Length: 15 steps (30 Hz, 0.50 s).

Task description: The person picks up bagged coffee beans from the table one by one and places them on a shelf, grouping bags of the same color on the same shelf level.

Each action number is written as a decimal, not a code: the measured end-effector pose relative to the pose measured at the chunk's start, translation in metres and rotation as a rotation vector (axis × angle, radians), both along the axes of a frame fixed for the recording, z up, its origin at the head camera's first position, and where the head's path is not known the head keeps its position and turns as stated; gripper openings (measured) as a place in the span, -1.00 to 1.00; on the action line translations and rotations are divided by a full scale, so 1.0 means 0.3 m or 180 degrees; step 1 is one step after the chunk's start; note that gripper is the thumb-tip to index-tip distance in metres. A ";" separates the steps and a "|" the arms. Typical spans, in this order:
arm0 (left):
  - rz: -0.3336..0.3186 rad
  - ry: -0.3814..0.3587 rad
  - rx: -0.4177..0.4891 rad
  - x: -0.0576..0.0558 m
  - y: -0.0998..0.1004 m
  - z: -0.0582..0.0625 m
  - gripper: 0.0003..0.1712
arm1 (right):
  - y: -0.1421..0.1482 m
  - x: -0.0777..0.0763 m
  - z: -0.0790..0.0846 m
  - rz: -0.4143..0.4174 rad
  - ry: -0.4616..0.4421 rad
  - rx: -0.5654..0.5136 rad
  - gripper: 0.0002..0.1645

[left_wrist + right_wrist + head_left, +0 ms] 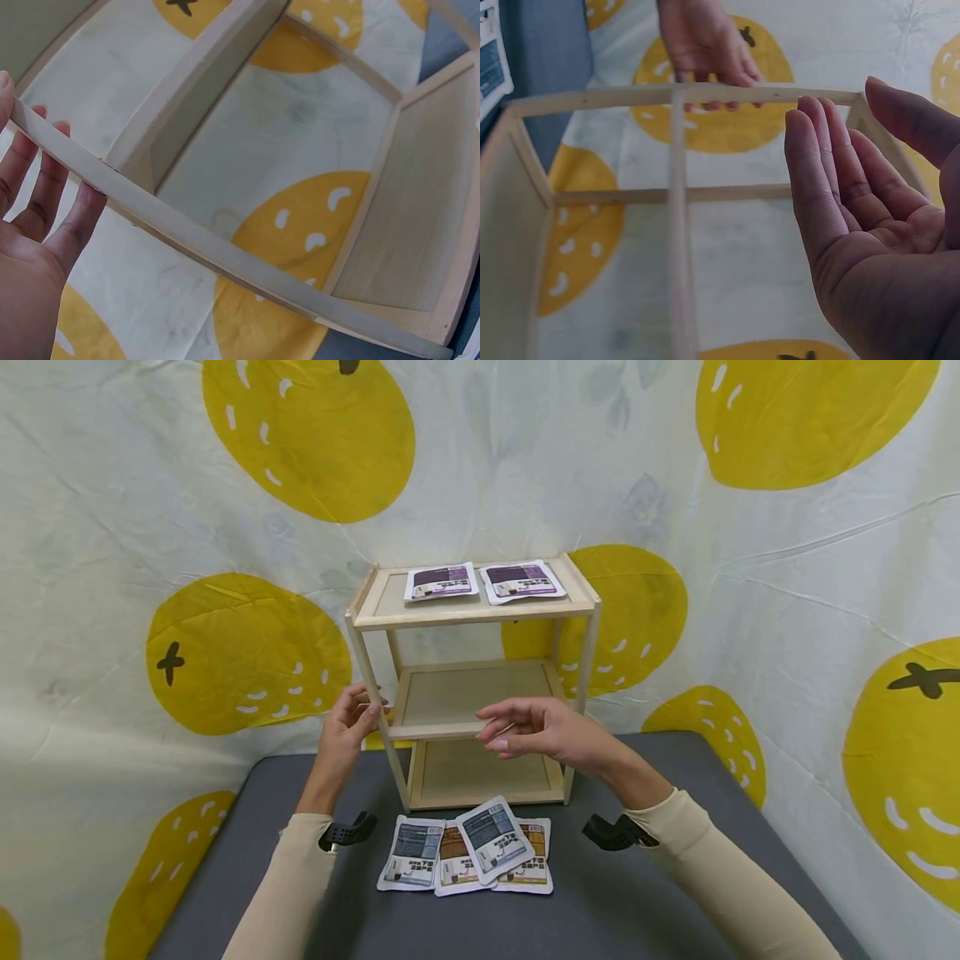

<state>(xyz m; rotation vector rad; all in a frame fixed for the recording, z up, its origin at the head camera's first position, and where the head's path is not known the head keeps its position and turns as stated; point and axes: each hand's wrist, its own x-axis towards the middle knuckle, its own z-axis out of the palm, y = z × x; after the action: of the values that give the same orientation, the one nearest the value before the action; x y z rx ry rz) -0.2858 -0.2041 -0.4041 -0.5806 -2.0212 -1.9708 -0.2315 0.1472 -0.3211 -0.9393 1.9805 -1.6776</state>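
A light wooden three-tier shelf (480, 729) stands on the dark table. My left hand (347, 727) grips its left front post (210, 251), with fingers behind the post and the thumb on its other side, near the middle tier. In front of the middle tier hangs my right hand (551, 731), fingers relaxed and slightly bent, palm facing inward with nothing in it. The right wrist view shows that hand's bare palm (892, 232). On the top tier lie two flat pouches with purple labels, a left pouch (441, 582) and a right pouch (522, 582).
Before the shelf, several flat pouches overlap on the table (600, 910): a blue-labelled one (412, 852) at left, an orange-labelled one (453, 860), another blue one (495, 839) on top, and orange at right. A fruit-print cloth (480, 460) hangs behind.
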 end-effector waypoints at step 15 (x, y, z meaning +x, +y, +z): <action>0.0018 0.0009 -0.0024 -0.001 -0.002 0.002 -0.57 | -0.022 -0.005 -0.213 -0.0021 -0.0278 0.0025 -0.38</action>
<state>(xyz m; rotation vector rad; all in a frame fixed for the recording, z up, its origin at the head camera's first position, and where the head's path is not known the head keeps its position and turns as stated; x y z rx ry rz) -0.2860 -0.2046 -0.4036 -0.5782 -2.0274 -1.9588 -0.2329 0.1407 -0.3851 -0.8427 1.9339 -1.6837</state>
